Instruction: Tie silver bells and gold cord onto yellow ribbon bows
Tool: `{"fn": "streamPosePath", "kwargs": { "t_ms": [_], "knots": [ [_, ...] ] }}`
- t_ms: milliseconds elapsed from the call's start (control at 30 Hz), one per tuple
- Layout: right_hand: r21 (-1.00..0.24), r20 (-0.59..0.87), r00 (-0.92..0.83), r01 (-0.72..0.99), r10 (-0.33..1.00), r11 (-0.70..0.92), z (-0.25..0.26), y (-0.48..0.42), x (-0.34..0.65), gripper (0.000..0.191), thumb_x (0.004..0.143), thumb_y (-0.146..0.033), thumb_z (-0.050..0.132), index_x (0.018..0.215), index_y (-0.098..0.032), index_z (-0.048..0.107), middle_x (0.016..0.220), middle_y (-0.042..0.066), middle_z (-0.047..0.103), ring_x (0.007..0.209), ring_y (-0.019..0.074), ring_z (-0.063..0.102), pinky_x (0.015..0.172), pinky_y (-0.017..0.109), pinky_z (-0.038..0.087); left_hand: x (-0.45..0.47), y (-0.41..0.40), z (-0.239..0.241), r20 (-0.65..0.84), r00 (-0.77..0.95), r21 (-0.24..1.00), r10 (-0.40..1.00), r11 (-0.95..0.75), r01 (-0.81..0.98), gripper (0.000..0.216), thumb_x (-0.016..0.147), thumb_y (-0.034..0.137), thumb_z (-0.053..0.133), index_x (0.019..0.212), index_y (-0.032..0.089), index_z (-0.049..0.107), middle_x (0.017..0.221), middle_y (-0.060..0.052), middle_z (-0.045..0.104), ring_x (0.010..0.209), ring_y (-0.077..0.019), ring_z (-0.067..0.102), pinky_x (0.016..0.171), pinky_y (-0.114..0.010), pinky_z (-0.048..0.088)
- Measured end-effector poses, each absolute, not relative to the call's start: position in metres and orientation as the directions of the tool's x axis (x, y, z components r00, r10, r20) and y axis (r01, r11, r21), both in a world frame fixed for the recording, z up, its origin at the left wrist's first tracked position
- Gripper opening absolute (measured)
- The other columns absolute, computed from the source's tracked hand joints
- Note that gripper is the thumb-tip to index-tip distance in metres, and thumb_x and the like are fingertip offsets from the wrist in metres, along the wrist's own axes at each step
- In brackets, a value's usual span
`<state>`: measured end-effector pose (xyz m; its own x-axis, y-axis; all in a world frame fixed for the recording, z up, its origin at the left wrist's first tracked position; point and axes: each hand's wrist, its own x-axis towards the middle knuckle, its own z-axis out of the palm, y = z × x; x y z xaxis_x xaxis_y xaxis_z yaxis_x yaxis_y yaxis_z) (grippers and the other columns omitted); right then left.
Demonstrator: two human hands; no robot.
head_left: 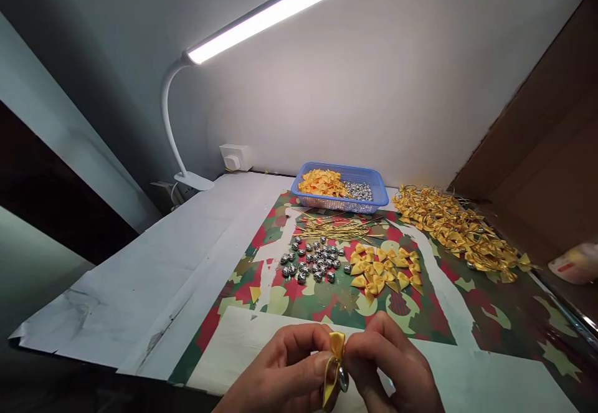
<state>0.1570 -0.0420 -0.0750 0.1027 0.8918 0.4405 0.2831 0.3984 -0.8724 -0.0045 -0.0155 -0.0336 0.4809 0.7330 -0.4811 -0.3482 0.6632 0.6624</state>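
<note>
Near the front edge of the table, my left hand (299,363) pinches a yellow ribbon bow (337,343) between thumb and fingers. The bow stands on end, a gold cord loops at its middle, and a silver jingle bell (344,380) hangs at its right side. Close against the other side, my right hand (395,363) is closed with its fingertips at the bow; exactly what they grip there is hidden. Beyond my hands lie loose silver bells (317,260), loose yellow bows (385,270) and a bundle of gold cords (334,227).
A blue basket (380,198) with ribbon pieces and small bells stands against the wall. Right of it is a heap of bows with cords (458,226). A white lamp (170,114) arches over the table from the left. Patterned paper (308,307) covers the work area.
</note>
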Motion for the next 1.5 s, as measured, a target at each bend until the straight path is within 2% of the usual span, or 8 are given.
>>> {"fn": "streamPosePath", "kwargs": {
  "t_ms": [200,367,700,900,1033,1167,1400,1500],
  "knots": [
    [-0.939,0.333,0.164,0.146,0.929,0.311,-0.079,-0.032,0.163,0.012,0.09,-0.037,0.072,0.088,-0.026,0.077,0.075,0.0,0.067,0.066,0.0136,0.064,0.062,0.021,0.05,-0.002,-0.008,-0.027,-0.221,0.419,0.947,0.881,0.296,-0.124,0.029,0.086,0.043,0.076,0.075,0.016,0.071,0.074,0.001,0.056,0.069,-0.0142,0.047,0.066,-0.024,0.039],
    [-0.99,0.118,0.237,-0.047,0.964,0.132,-0.078,-0.032,0.158,0.041,0.081,-0.06,0.074,0.093,-0.021,0.074,0.073,0.003,0.073,0.063,0.0167,0.071,0.058,0.021,0.057,-0.002,-0.003,-0.026,-0.128,0.47,0.987,0.873,0.157,-0.024,0.032,0.091,0.046,0.067,0.076,0.018,0.066,0.08,-0.002,0.056,0.074,-0.0177,0.049,0.068,-0.027,0.04],
    [-0.903,0.419,0.329,0.25,0.846,0.35,-0.064,-0.032,0.177,0.016,0.092,-0.044,0.069,0.096,-0.029,0.075,0.098,0.003,0.071,0.084,0.0161,0.069,0.069,0.021,0.056,-0.007,-0.003,-0.012,-0.088,0.49,0.995,0.867,0.049,0.092,0.032,0.097,0.046,0.055,0.08,0.02,0.059,0.079,0.0,0.049,0.067,-0.0163,0.042,0.058,-0.026,0.036],
    [-0.827,0.534,0.139,0.291,0.834,0.481,-0.035,-0.032,0.182,0.019,0.102,-0.04,0.053,0.103,-0.029,0.069,0.111,0.007,0.066,0.096,0.0197,0.066,0.076,0.027,0.056,-0.008,-0.002,-0.008,0.039,0.488,0.861,0.872,-0.277,0.427,0.025,0.103,0.034,0.046,0.08,0.024,0.052,0.084,-0.002,0.054,0.078,-0.0189,0.052,0.074,-0.025,0.044],
    [-0.766,0.547,-0.063,0.363,0.835,0.53,-0.028,-0.023,0.187,0.017,0.1,-0.024,0.053,0.109,-0.031,0.066,0.115,0.006,0.065,0.1,0.0193,0.066,0.081,0.027,0.056,-0.007,0.0,-0.001,0.083,0.544,0.775,0.835,-0.397,0.492,0.024,0.103,0.029,0.048,0.081,0.023,0.055,0.088,-0.002,0.06,0.077,-0.017,0.058,0.072,-0.022,0.046],
    [-0.709,0.576,-0.159,0.39,0.802,0.587,-0.038,-0.02,0.185,0.019,0.095,-0.018,0.06,0.108,-0.031,0.066,0.117,0.004,0.062,0.099,0.0179,0.067,0.082,0.025,0.056,-0.007,0.0,0.004,0.095,0.511,0.802,0.854,-0.37,0.468,0.027,0.101,0.031,0.052,0.076,0.022,0.057,0.086,-0.002,0.061,0.076,-0.0169,0.058,0.07,-0.023,0.045],
    [-0.74,0.605,-0.059,0.325,0.794,0.588,-0.051,-0.021,0.173,0.022,0.092,-0.009,0.061,0.097,-0.03,0.065,0.106,0.001,0.063,0.096,0.0148,0.069,0.078,0.021,0.056,-0.008,0.003,0.005,-0.079,0.496,0.988,0.865,0.0,0.156,0.026,0.095,0.041,0.059,0.078,0.021,0.061,0.083,-0.002,0.057,0.076,-0.0188,0.05,0.065,-0.027,0.042],
    [-0.683,0.671,-0.021,0.37,0.741,0.63,-0.052,-0.021,0.172,0.023,0.093,-0.009,0.061,0.099,-0.03,0.068,0.114,0.003,0.062,0.09,0.0146,0.068,0.079,0.024,0.056,-0.007,0.004,0.005,-0.057,0.475,0.975,0.878,-0.053,0.215,0.028,0.095,0.04,0.059,0.077,0.019,0.062,0.079,-0.002,0.057,0.074,-0.0186,0.05,0.065,-0.028,0.042]
  ]
}}
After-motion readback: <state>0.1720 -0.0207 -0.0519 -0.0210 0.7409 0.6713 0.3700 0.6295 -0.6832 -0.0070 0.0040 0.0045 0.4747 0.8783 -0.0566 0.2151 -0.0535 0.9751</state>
